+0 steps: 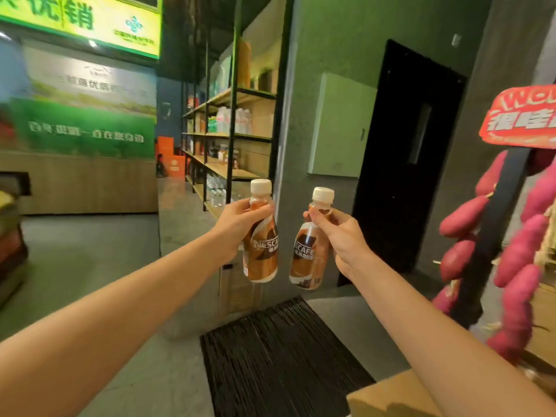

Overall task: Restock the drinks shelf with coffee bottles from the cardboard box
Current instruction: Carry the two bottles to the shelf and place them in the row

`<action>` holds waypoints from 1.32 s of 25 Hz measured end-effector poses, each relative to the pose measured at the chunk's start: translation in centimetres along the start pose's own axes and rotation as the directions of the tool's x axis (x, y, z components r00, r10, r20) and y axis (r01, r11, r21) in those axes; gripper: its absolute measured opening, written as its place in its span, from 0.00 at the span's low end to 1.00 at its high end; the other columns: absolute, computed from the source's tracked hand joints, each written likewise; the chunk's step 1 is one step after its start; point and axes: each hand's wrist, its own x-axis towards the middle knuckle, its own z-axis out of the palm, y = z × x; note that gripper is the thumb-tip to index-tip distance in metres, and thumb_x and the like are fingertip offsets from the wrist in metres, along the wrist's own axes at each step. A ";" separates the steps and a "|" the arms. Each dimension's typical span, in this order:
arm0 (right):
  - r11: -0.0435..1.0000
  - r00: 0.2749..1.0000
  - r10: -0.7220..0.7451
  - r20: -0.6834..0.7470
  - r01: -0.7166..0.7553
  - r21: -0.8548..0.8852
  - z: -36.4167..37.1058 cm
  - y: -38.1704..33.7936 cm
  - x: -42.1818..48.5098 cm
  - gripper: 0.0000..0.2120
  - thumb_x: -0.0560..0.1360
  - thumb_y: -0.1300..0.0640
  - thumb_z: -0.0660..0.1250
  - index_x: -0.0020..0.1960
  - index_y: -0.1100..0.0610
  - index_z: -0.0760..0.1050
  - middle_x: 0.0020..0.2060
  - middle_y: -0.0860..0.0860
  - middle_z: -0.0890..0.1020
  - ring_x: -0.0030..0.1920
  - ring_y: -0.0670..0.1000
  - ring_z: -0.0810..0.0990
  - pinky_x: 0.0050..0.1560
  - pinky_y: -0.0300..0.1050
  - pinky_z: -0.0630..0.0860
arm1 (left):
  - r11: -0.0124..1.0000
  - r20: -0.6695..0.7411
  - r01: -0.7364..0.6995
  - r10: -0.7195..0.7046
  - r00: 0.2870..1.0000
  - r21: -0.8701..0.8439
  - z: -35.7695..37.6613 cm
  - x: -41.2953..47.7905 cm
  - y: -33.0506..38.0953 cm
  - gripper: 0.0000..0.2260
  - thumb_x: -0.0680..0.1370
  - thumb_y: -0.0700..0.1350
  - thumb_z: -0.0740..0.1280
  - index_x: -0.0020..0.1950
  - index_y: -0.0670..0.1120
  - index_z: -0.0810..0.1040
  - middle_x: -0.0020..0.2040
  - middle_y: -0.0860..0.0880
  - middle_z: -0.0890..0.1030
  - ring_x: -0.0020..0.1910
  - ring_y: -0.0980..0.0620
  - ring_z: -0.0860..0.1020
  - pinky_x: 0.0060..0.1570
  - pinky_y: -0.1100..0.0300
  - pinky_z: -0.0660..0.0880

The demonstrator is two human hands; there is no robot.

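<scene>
The left hand grips the neck and shoulder of one coffee bottle, fingers curled round it just under the white cap. The right hand pinches a second coffee bottle at its neck, and that bottle tilts slightly. Both are held out in the air side by side, close but apart, above the far edge of a black floor mat. The drinks shelf stands behind them along the wall, with water bottles on its boards. A corner of the cardboard box shows under the right forearm.
</scene>
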 end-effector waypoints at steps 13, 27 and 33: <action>0.999 0.939 -0.002 0.345 -0.012 0.037 38.3 6.4 12.6 0.17 0.72 0.48 0.69 0.54 0.59 0.78 0.51 0.55 0.82 0.55 0.56 0.79 0.62 0.56 0.72 | 0.988 -0.280 0.011 0.033 0.959 0.155 -36.2 8.5 -2.0 0.07 0.76 0.47 0.67 0.53 0.47 0.78 0.49 0.47 0.82 0.50 0.48 0.80 0.48 0.57 0.76; 0.996 0.881 -0.011 0.472 -0.031 0.082 68.8 17.6 38.0 0.18 0.74 0.52 0.68 0.59 0.63 0.76 0.46 0.52 0.81 0.48 0.52 0.80 0.53 0.48 0.73 | 0.982 -0.420 0.091 -0.015 0.907 0.163 -63.3 34.1 -9.5 0.02 0.76 0.47 0.67 0.47 0.49 0.77 0.47 0.47 0.81 0.47 0.50 0.79 0.46 0.60 0.75; 0.997 0.859 -0.031 0.510 -0.012 0.081 78.1 21.7 54.8 0.18 0.74 0.52 0.68 0.59 0.63 0.76 0.47 0.54 0.81 0.50 0.54 0.80 0.58 0.51 0.74 | 0.985 -0.478 0.087 -0.005 0.879 0.151 -70.5 50.5 -12.0 0.03 0.77 0.45 0.65 0.49 0.47 0.76 0.45 0.50 0.81 0.44 0.53 0.79 0.38 0.63 0.72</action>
